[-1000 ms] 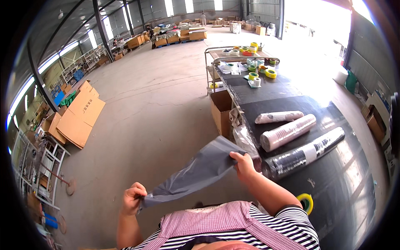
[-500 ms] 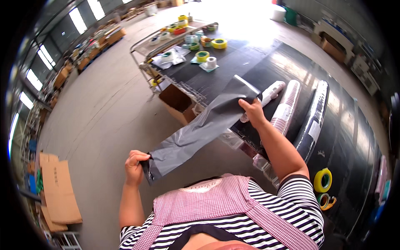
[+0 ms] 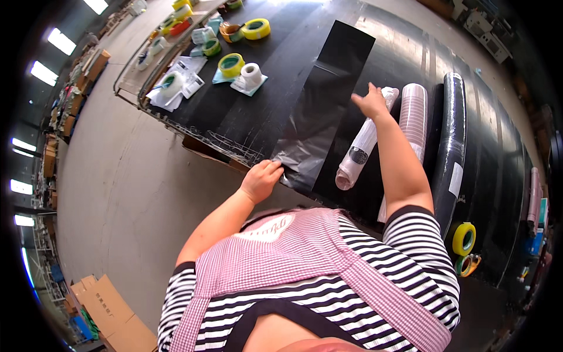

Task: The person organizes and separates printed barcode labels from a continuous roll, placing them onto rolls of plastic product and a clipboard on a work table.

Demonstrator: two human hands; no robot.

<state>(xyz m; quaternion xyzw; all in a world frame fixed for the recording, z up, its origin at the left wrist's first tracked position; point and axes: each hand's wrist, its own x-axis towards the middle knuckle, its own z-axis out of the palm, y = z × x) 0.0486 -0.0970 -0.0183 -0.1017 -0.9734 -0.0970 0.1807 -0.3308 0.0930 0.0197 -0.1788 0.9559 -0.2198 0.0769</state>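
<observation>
A long black plastic bag [image 3: 319, 97] lies flat on the black tabletop [image 3: 281, 64], its near end wrinkled and shiny at the table's edge. My left hand [image 3: 262, 180] is closed on the near left corner of the bag. Over the table, my right hand [image 3: 372, 102] is open with thumb and fingers apart and nothing in it. It is to the right of the bag, beside the far end of a narrow roll wrapped in clear film [image 3: 359, 152]. Whether it touches that roll I cannot tell.
Right of the narrow roll lie a pink striped roll [image 3: 414, 114] and a long dark wrapped roll [image 3: 451, 135]. Yellow tape rolls [image 3: 256, 28] and papers [image 3: 182, 79] sit at the far left. Another yellow tape roll [image 3: 464, 238] is near right. Flattened cardboard [image 3: 114, 317] is lower left.
The bag, earlier held up between both hands, now lies on the table. My right hand has let go of it and moved toward the narrow roll; my left hand has moved right to the table edge.
</observation>
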